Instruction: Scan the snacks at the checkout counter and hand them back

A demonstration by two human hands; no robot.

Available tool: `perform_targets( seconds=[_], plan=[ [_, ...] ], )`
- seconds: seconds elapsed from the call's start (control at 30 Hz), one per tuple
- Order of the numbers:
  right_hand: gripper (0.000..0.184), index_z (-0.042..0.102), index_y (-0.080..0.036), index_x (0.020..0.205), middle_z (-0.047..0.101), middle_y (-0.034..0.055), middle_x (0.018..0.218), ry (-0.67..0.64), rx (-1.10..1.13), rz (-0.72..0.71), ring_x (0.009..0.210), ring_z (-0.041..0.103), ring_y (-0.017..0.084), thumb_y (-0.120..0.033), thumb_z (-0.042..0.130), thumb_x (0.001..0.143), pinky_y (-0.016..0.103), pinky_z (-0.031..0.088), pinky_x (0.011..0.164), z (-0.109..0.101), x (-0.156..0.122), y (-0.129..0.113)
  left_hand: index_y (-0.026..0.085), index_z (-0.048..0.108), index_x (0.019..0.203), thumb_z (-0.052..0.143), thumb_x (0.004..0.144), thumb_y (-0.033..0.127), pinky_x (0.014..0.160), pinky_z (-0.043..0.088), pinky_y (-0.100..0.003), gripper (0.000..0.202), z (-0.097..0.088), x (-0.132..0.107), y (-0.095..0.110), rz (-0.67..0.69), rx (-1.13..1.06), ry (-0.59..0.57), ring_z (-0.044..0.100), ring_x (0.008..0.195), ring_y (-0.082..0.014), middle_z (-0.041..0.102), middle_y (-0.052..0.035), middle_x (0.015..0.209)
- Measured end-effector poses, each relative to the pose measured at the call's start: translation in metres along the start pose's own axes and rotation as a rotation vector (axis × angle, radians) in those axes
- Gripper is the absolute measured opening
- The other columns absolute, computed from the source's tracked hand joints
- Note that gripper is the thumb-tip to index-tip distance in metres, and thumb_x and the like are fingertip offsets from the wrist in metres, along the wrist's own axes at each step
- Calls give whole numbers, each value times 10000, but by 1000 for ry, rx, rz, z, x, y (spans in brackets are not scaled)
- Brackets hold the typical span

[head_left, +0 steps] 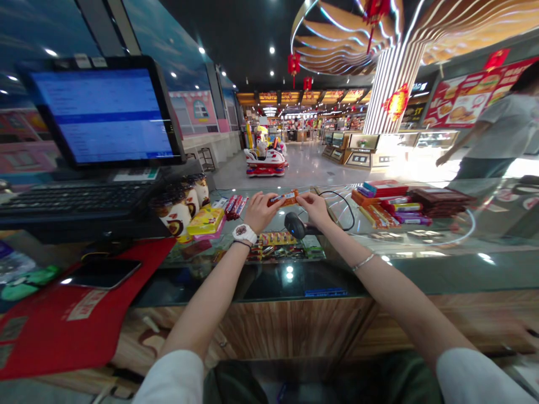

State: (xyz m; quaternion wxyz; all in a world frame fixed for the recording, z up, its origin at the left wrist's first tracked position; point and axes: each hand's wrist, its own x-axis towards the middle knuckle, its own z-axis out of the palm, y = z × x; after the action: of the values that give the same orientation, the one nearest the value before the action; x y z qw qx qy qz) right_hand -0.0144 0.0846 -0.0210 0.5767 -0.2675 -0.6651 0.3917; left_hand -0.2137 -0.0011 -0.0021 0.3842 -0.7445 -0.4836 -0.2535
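Observation:
My left hand (261, 212) and my right hand (314, 209) both grip an orange candy bar packet (283, 197), one at each end, above a glass counter (290, 286). Just below my right hand sits a black handheld barcode scanner (297, 225), its nose facing the packet. I cannot tell whether my right hand also touches the scanner. A white wristwatch (245, 234) circles my left wrist, and a thin bracelet (363, 262) circles my right.
A till screen (103, 115) and keyboard (71, 202) stand to the left, above a red mat (54, 331) with a phone (101, 273). Stacked snack bars (391, 205) lie on the counter's right. A person (497, 126) stands beyond the counter.

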Motion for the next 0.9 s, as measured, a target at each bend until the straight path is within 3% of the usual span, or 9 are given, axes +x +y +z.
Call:
perform_targets(
  seconds=[0.17, 0.3, 0.4, 0.5, 0.57, 0.67, 0.8, 0.9],
  plan=[
    [333, 692, -193, 749, 725, 55, 757, 39, -70, -40, 740, 669, 225, -525, 672, 743, 362, 537, 743, 0, 3, 6, 351, 637, 1298, 567, 951, 249, 1061, 436, -459, 369, 3, 0, 1, 4, -6, -19, 609, 1037, -217, 675, -64, 1168],
    [316, 684, -205, 778, 731, 46, 778, -35, -175, -82, 758, 677, 217, -515, 635, 804, 367, 540, 781, -4, 5, 5, 338, 636, 1302, 560, 957, 251, 1053, 441, -445, 364, 6, -3, 3, 10, 9, -16, 611, 1046, -221, 677, -68, 1177],
    [345, 683, -203, 1033, 742, 54, 900, -143, -260, -143, 815, 685, 212, -487, 594, 861, 377, 538, 821, -14, 5, -2, 328, 627, 1318, 563, 958, 266, 1064, 436, -451, 371, 7, -5, 3, 8, 12, -23, 617, 1052, -223, 677, -73, 1190],
    [523, 534, -215, 1357, 706, 95, 1148, -267, -383, -209, 984, 676, 231, -471, 560, 901, 404, 539, 871, -31, 2, -13, 328, 615, 1335, 554, 962, 267, 1085, 420, -470, 383, 9, -6, 1, 6, 2, -41, 621, 1060, -226, 678, -79, 1197],
    [579, 468, -235, 1437, 617, 119, 1343, -375, -507, -263, 1161, 620, 262, -481, 547, 919, 440, 513, 956, -45, -2, -19, 332, 610, 1340, 547, 963, 257, 1095, 412, -480, 389, 10, -6, -1, -1, -7, -48, 622, 1068, -226, 678, -80, 1204],
    [645, 397, -256, 1501, 531, 120, 1462, -503, -701, -316, 1324, 514, 309, -503, 549, 925, 525, 394, 1105, -65, -12, -22, 339, 614, 1332, 561, 950, 240, 1104, 406, -496, 399, 11, -7, -2, -32, -35, -57, 618, 1093, -232, 671, -80, 1226],
    [815, 310, -231, 1551, 435, 150, 1542, -540, -865, -209, 1460, 331, 372, -599, 592, 881, 615, 231, 1182, -87, -24, -12, 341, 620, 1324, 576, 942, 246, 1124, 381, -508, 395, 11, -7, -2, -65, -84, -84, 604, 1130, -239, 659, -80, 1258],
    [906, 293, -249, 1559, 410, 159, 1557, -578, -862, -127, 1455, 339, 385, -648, 645, 826, 628, 246, 1171, -96, -29, 0, 332, 625, 1317, 569, 946, 246, 1134, 365, -508, 385, 11, -6, 0, -84, -103, -103, 598, 1141, -237, 653, -76, 1269]
  ],
)
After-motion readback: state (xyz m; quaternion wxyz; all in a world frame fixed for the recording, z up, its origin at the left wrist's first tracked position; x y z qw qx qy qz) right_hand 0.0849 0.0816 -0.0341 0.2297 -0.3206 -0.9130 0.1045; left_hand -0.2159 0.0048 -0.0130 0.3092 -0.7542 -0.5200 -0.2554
